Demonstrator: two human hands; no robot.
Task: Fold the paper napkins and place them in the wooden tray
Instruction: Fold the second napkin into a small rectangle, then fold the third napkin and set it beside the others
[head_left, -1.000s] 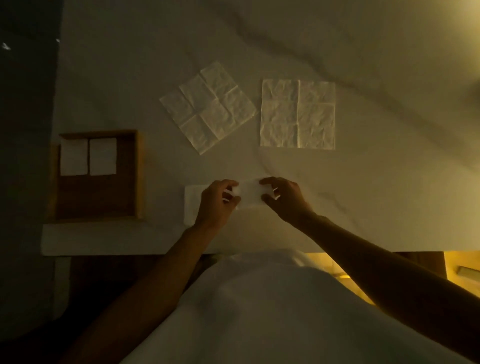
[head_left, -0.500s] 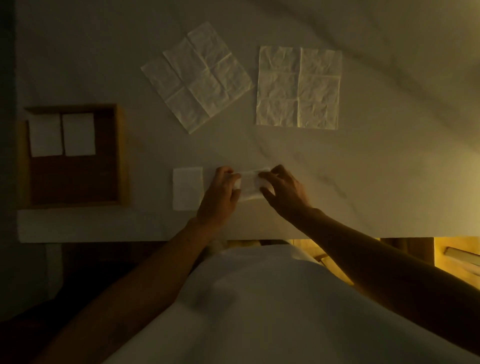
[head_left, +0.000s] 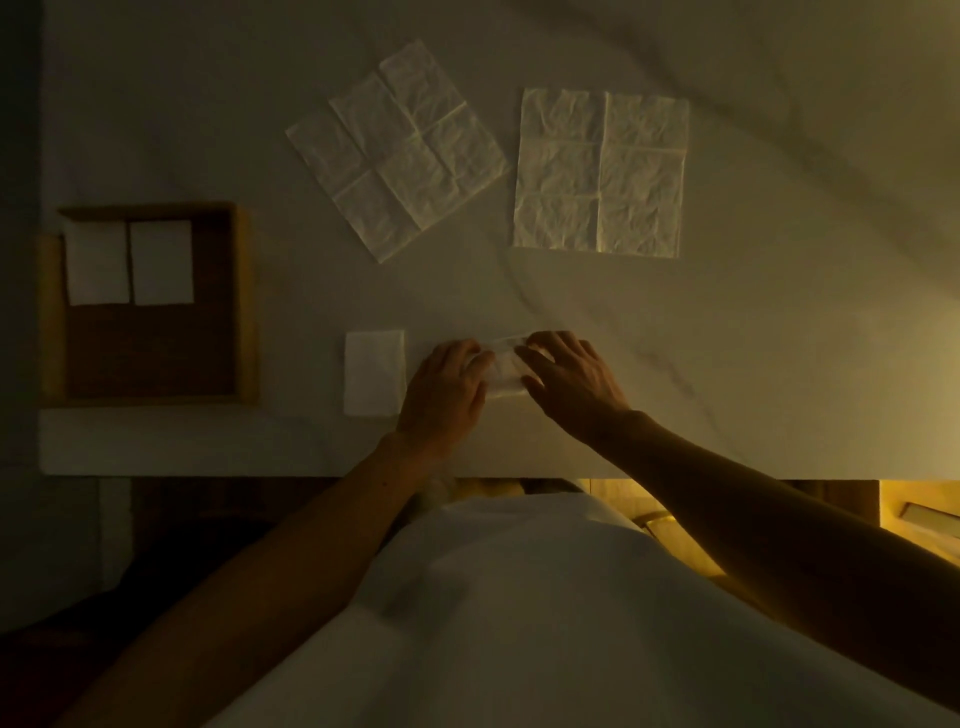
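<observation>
White paper is bunched between both hands near the front edge of the pale marble table (head_left: 727, 338): a partly folded napkin (head_left: 503, 370), only its middle showing. The left hand (head_left: 444, 395) lies palm down over the napkin's left end, fingers flat on it. The right hand (head_left: 574, 382) covers the right end, its fingertips (head_left: 524, 353) pressing on the paper; whether either hand pinches the sheet or only presses it flat cannot be told in this dim light.

Just beside the left hand, at its 9 o'clock, lies a folded napkin (head_left: 374, 372), flat on the table. Farther toward 9 o'clock sits the wooden tray (head_left: 244, 306), with two folded napkins (head_left: 130, 262) side by side along its far edge. At 12 o'clock from the hands an unfolded creased napkin (head_left: 397, 156) lies turned at an angle, and toward 1 o'clock a second unfolded napkin (head_left: 600, 174) lies square to the table, the two just apart.
</observation>
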